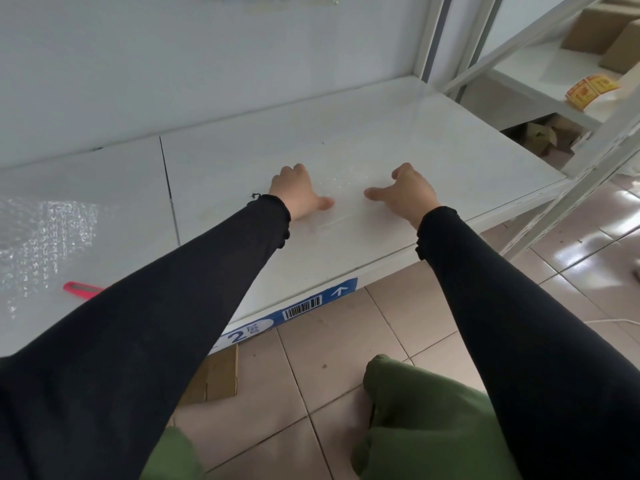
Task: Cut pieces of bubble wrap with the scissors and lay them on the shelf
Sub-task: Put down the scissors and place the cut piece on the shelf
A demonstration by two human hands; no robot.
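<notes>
Hands — left hand [298, 192], right hand [408, 194], fingers curled — flatten 1 bubble wrap piece [341, 183] on the shelf [433, 161]; more wrap [45, 233] waits uncut.

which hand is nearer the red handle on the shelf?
Left. The left hand is on the shelf, up and right of the red handle; the right hand lies farther right.

Even, soft daylight; no hard shadows. Glare patches on glossy floor tiles [585, 258] at right. Slight softness overall, wide-angle bending at edges, bubble wrap [45, 244] glinting left.
</notes>
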